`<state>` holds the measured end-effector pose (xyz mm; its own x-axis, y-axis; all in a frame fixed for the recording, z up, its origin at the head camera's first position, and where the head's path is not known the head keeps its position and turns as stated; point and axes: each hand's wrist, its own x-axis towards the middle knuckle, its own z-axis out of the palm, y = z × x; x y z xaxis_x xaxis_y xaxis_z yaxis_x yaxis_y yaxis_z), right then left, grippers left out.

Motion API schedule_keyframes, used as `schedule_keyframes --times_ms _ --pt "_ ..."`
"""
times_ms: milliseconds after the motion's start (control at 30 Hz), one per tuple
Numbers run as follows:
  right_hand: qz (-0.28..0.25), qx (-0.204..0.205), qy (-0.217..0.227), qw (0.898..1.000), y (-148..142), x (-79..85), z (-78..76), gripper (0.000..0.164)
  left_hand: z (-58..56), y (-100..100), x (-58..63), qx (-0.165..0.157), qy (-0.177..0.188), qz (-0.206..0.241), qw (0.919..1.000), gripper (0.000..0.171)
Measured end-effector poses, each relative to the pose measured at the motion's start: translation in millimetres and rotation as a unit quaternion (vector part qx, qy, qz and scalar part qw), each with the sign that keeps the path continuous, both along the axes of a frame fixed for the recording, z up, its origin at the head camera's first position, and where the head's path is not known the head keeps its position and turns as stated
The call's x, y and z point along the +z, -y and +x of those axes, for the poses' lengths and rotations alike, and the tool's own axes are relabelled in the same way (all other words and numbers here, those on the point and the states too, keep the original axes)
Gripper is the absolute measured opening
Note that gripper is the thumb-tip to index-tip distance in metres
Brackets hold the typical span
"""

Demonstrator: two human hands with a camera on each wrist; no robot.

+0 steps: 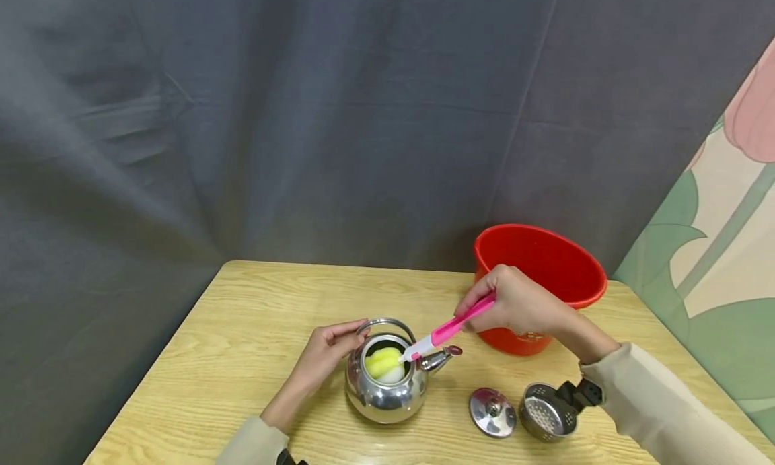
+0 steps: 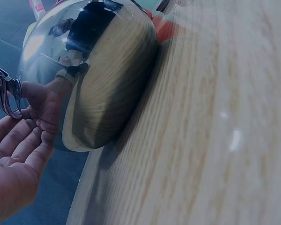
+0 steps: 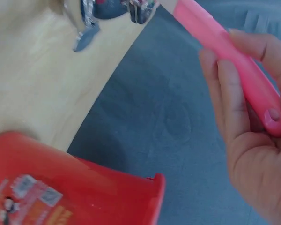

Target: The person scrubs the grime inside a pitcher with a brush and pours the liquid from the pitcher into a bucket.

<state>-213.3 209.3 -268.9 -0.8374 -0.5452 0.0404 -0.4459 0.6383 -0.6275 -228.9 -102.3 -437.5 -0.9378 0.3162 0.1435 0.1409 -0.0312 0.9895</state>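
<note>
A shiny steel teapot (image 1: 386, 406) with its top uncovered stands on the wooden table. At its left side my left hand (image 1: 327, 350) pinches the lower end of the hoop handle (image 2: 9, 93) between thumb and fingers. From the right, my right hand (image 1: 514, 300) grips the pink handle (image 3: 225, 47) of a sponge cleaning brush. The brush slants down to the left, and its yellow and white sponge head (image 1: 381, 363) sits inside the teapot's mouth; the lower part of the sponge is hidden by the teapot's wall.
Right of the teapot's spout (image 1: 437, 361), a steel lid (image 1: 492, 413) lies next to a perforated strainer basket (image 1: 539, 428). A red bucket (image 1: 535, 260) stands at the table's back right, behind my right hand. Dark cloth (image 1: 363, 115) hangs along the back edge.
</note>
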Motion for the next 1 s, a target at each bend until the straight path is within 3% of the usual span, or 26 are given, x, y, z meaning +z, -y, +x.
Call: schedule_keyframes --times_ms 300,500,733,833,900,1000 --pt "0.096 0.036 0.019 0.995 31 30.2 -27.3 0.010 1.2 1 0.8 0.003 0.001 0.000 1.0000 0.039" --pt "0.191 0.071 0.018 0.979 75 59.5 -40.7 0.010 -0.1 2 0.4 0.012 0.002 -0.003 0.9999 0.038" --pt "0.303 0.122 0.021 0.945 123 78.7 -50.6 0.012 -2.0 -1 0.0 0.011 -0.006 0.006 0.9999 0.038" --pt "0.352 0.127 0.026 0.927 145 83.2 -51.8 0.014 -2.0 0 -0.4 0.011 -0.005 0.010 0.9999 0.037" --pt "0.393 0.120 0.027 0.912 160 85.0 -51.1 0.015 -2.2 1 -1.2 0.008 -0.004 0.010 0.9999 0.037" --pt "0.461 0.113 0.025 0.880 185 86.6 -46.1 0.022 -2.6 1 -2.1 0.003 -0.002 0.011 0.9999 0.037"
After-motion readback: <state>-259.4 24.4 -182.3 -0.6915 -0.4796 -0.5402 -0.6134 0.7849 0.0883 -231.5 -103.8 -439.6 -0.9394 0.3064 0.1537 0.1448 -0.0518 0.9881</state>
